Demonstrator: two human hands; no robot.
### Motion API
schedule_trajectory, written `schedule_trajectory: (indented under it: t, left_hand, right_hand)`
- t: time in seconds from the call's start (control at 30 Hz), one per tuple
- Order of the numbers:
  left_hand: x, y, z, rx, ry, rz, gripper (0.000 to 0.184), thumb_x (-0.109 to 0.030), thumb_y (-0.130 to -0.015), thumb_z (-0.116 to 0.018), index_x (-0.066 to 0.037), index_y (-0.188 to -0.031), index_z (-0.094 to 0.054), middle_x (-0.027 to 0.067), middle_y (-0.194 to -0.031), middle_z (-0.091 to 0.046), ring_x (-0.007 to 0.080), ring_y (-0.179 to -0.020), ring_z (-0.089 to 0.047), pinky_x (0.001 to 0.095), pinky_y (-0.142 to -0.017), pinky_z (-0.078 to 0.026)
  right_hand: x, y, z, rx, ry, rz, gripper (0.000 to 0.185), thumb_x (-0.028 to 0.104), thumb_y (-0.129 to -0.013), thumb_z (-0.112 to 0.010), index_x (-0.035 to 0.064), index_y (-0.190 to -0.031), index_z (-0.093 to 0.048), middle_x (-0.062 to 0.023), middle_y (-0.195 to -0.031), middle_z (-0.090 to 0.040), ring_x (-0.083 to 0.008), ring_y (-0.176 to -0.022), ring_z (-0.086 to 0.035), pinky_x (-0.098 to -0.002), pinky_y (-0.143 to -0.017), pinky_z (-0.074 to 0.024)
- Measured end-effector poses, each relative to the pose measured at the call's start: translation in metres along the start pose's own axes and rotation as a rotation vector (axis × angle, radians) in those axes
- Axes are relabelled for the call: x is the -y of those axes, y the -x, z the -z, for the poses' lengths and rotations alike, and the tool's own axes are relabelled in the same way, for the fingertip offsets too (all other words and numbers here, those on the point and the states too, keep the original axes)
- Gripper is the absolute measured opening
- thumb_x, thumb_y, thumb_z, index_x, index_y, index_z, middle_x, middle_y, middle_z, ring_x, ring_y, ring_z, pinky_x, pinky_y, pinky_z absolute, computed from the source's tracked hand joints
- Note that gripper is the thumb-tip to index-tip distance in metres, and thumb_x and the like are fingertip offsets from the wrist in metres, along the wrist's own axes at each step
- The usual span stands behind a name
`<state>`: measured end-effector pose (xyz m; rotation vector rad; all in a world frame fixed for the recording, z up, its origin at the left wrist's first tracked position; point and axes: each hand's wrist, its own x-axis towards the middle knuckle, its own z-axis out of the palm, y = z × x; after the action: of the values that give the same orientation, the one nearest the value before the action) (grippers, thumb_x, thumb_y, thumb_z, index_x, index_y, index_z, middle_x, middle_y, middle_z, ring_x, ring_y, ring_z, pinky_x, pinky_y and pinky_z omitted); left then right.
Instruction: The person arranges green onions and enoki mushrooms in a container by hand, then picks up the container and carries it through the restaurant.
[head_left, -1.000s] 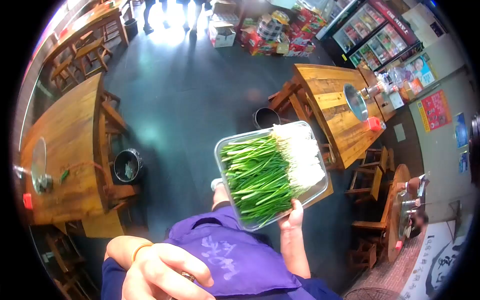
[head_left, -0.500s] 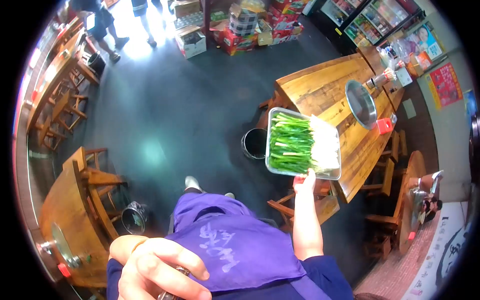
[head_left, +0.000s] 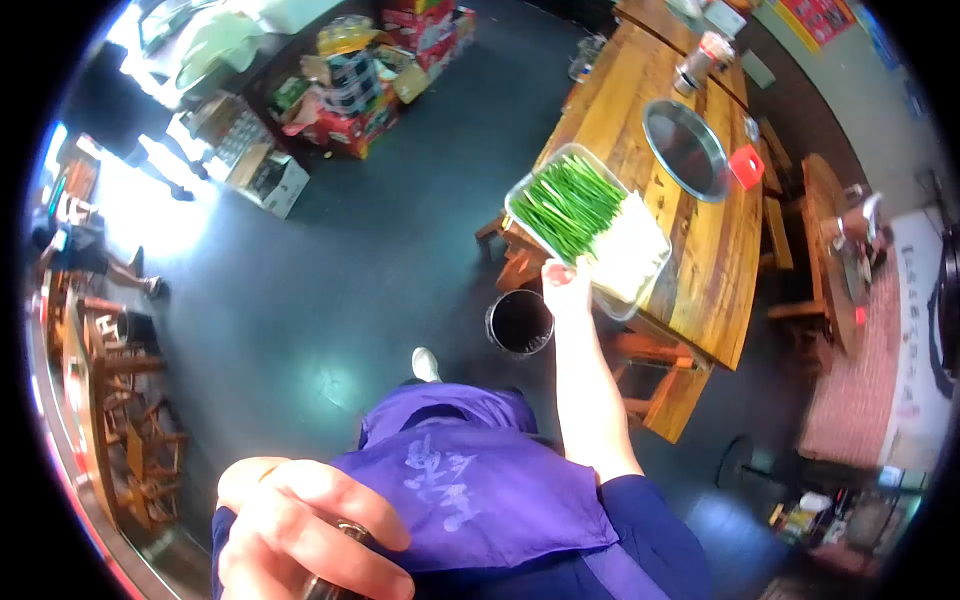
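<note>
My right hand [head_left: 567, 287] grips the near edge of a clear plastic tray [head_left: 624, 308]. Green, long-stalked vegetables [head_left: 567, 208], like chives or scallions, fill one side of it. Pale white pieces [head_left: 630, 247] fill the other side, too bright to identify. The tray is held out over the near end of a wooden table [head_left: 717, 316]; whether it touches the tabletop I cannot tell. Close to the camera, my left hand [head_left: 310, 525] is curled in front of my purple apron [head_left: 465, 480]. Its fingers close round a dark, shiny object [head_left: 345, 535], mostly hidden.
On the table stand a round metal basin [head_left: 686, 150], a red box [head_left: 746, 167] and a utensil holder [head_left: 700, 65]. A black bin [head_left: 520, 322] is on the floor beside a wooden bench [head_left: 678, 400]. Boxes [head_left: 350, 115] are stacked at the back; people [head_left: 90, 250] are at the left.
My view has turned and moved nearer to the table. The tray has shifted up and left in view and is now tilted at an angle. Both hands keep their hold.
</note>
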<state>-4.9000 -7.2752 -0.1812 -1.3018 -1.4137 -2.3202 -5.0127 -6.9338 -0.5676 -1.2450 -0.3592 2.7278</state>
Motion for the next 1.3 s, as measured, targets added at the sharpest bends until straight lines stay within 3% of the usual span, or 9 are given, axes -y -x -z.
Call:
schedule_trajectory:
  t: [0.13,0.27,0.37,0.53,0.67,0.73,0.93,1.03,1.3]
  left_hand:
    - [0.017,-0.027,0.048,-0.003,0.07,0.027,0.045,-0.054,-0.096,-0.044,-0.019,-0.118,-0.061,0.0176,-0.092,-0.065,0.0285,-0.074,-0.06,0.0313,-0.061,-0.052]
    - [0.002,-0.046,0.065,-0.026,-0.105,-0.14,0.044,-0.055,-0.094,-0.047,-0.022,-0.118,-0.061,0.0186,-0.095,-0.064,0.0312,-0.074,-0.059,0.0361,-0.063,-0.05]
    - [-0.001,-0.06,0.061,-0.004,-0.164,-0.376,0.038,-0.052,-0.092,-0.055,-0.024,-0.116,-0.063,0.0189,-0.095,-0.063,0.031,-0.076,-0.059,0.0398,-0.067,-0.047]
    - [0.006,-0.064,0.011,-0.168,-0.549,-0.52,0.039,-0.03,-0.098,-0.049,-0.044,-0.134,-0.052,-0.005,-0.134,-0.052,0.0275,-0.089,-0.059,0.0427,-0.069,-0.049]
    - [0.028,-0.081,-0.016,-0.199,-0.649,-0.677,0.038,-0.048,-0.097,-0.042,-0.026,-0.125,-0.057,0.0124,-0.106,-0.061,0.0299,-0.078,-0.06,0.0356,-0.063,-0.051]
    - [0.029,-0.075,-0.034,-0.194,-0.666,-0.489,0.039,-0.031,-0.098,-0.049,-0.043,-0.134,-0.052,-0.0027,-0.133,-0.053,0.0273,-0.088,-0.059,0.0425,-0.069,-0.049]
    - [0.062,-0.086,-0.07,-0.124,-0.544,-0.362,0.037,-0.031,-0.097,-0.05,-0.039,-0.133,-0.054,-0.0045,-0.133,-0.053,0.0264,-0.085,-0.06,0.0421,-0.066,-0.049]
    - [0.088,-0.075,-0.089,-0.213,-0.387,-0.239,0.037,-0.046,-0.098,-0.043,-0.022,-0.123,-0.058,0.0139,-0.098,-0.062,0.0284,-0.072,-0.058,0.0338,-0.06,-0.051]
    - [0.124,-0.078,-0.122,-0.239,-0.294,-0.103,0.033,-0.041,-0.098,-0.048,-0.017,-0.118,-0.06,0.0158,-0.085,-0.063,0.0252,-0.062,-0.055,0.0274,-0.055,-0.049]
  right_hand:
    - [-0.019,0.039,-0.023,0.08,0.642,-0.054,0.017,0.024,-0.092,-0.063,0.008,-0.089,-0.059,-0.0065,-0.078,-0.066,-0.0189,-0.069,-0.065,-0.0316,-0.06,-0.0547]
    - [0.066,0.019,-0.008,0.036,1.657,1.097,0.02,0.016,-0.086,-0.063,0.001,-0.099,-0.067,-0.0091,-0.089,-0.068,-0.0264,-0.082,-0.062,-0.0351,-0.076,-0.0504]
    - [0.15,0.012,-0.041,0.022,2.027,1.357,0.045,0.019,-0.083,-0.062,-0.001,-0.123,-0.058,-0.0201,-0.118,-0.063,-0.0356,-0.114,-0.056,-0.0439,-0.103,-0.04]
    - [0.212,-0.093,0.022,-0.169,2.072,1.177,0.064,0.025,-0.09,-0.054,-0.0053,-0.143,-0.033,-0.03,-0.14,-0.041,-0.0421,-0.133,-0.035,-0.0465,-0.113,-0.0255]
    - [0.198,-0.087,0.032,-0.104,2.175,1.489,0.062,0.029,-0.089,-0.055,-0.0054,-0.138,-0.04,-0.0276,-0.137,-0.046,-0.0423,-0.127,-0.042,-0.049,-0.109,-0.0301]
    - [0.19,-0.063,0.012,-0.166,2.255,1.333,0.06,0.028,-0.088,-0.055,-0.0042,-0.137,-0.042,-0.0256,-0.133,-0.051,-0.0408,-0.122,-0.046,-0.0493,-0.104,-0.0334]
    - [0.196,-0.049,-0.031,-0.114,2.407,0.864,0.056,0.05,-0.086,-0.055,0.0042,-0.117,-0.059,-0.0227,-0.104,-0.066,-0.0374,-0.104,-0.061,-0.0503,-0.098,-0.0383]
    - [0.2,-0.05,-0.044,-0.19,2.496,0.653,0.063,0.053,-0.085,-0.056,0.0033,-0.125,-0.056,-0.0216,-0.118,-0.063,-0.0339,-0.115,-0.057,-0.0476,-0.105,-0.0333]
    - [0.207,-0.067,-0.027,0.061,1.996,1.32,0.065,0.041,-0.079,-0.067,0.0019,-0.13,-0.053,-0.0237,-0.121,-0.057,-0.0399,-0.114,-0.052,-0.0477,-0.098,-0.0406]
